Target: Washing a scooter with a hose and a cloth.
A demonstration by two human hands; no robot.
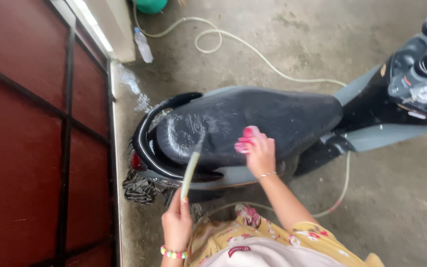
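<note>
A grey scooter with a black seat (253,121) lies across the view, its seat wet and soapy. My left hand (176,222) grips a pale hose (190,170) whose end points at the seat, spraying water on it. My right hand (258,151) presses a pink sponge (247,138) against the near side of the seat. A beaded bracelet is on my left wrist, a thin bangle on my right.
A dark red gate (30,148) stands at the left. The hose (253,49) loops over the concrete floor behind the scooter. A plastic bottle (143,45) and a green tub (150,5) sit at the top. Handlebars and dashboard (423,74) are at the right. A striped cloth (139,188) lies below the tail.
</note>
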